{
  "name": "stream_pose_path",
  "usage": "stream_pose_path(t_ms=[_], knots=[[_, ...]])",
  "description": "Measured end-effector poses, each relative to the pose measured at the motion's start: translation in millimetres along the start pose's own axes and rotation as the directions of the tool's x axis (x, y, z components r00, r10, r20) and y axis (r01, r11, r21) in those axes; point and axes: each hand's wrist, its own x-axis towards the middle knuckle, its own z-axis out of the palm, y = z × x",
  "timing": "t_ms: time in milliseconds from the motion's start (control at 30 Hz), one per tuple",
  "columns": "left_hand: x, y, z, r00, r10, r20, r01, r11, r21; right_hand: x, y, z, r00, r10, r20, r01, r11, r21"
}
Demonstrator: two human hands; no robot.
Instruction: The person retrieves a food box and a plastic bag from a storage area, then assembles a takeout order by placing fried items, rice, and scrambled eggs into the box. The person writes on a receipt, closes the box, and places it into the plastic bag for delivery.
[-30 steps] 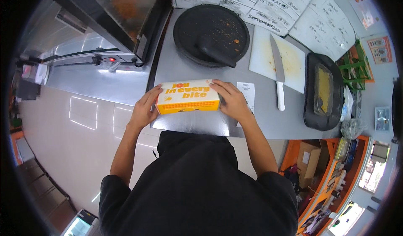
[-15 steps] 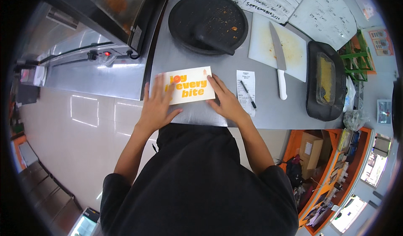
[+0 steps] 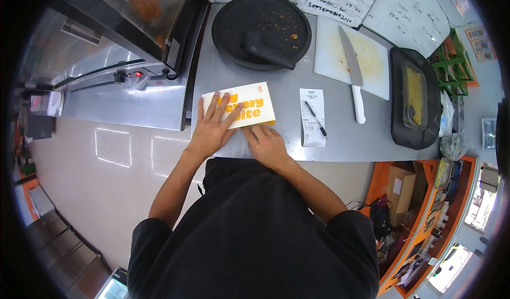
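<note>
A flat cream cardboard box [image 3: 260,93] with orange lettering lies slightly tilted on the steel table, with a bit of orange side showing at its near right corner. Across its lid my left hand [image 3: 211,131] rests flat, fingers spread. My right hand [image 3: 268,147] is at the box's near edge, its fingers bent and close together against that edge; the fingertips are partly hidden. Right of the box lie a paper receipt [image 3: 312,99] and a black pen [image 3: 315,118] across it.
Behind the box stands a dark stone mortar [image 3: 239,20] with a pestle [image 3: 268,52]. A knife [image 3: 351,60] lies on a white cutting board [image 3: 326,54]. At the right, a black tray [image 3: 398,97] bears a clear container [image 3: 416,94]. A steel appliance [image 3: 127,105] stands left.
My right hand has moved from the box's right side to its near edge. My left hand has slid further over the lid, and the box has turned slightly.
</note>
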Motion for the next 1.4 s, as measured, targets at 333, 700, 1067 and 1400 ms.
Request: stream_pose_path(t_ms=[333, 700, 1067, 1400], knots=[[2.5, 16.6, 2.0, 0.993, -0.046, 0.106, 0.037, 0.996, 0.086, -7.8, -1.8, 0.8, 1.000, 0.026, 0.003, -0.026, 0.998, 0.051], [-55.8, 78.6, -7.1, 0.982, -0.127, 0.139, 0.137, 0.988, -0.066, -73.5, 133.8, -148.8, 0.551, 0.649, -0.525, -0.366, 0.753, 0.548], [-48.6, 126.4, 37.0, 0.968, -0.236, -0.085, 0.244, 0.966, 0.086, -202.2, 268.5, -240.4, -0.092, 0.790, -0.607, -0.176, 0.587, 0.790], [-24.2, 140.2, 17.2, 0.929, -0.370, -0.010, 0.369, 0.926, 0.074, -392.1, 443.0, -328.3, -0.273, 0.696, -0.664, -0.528, 0.468, 0.709]])
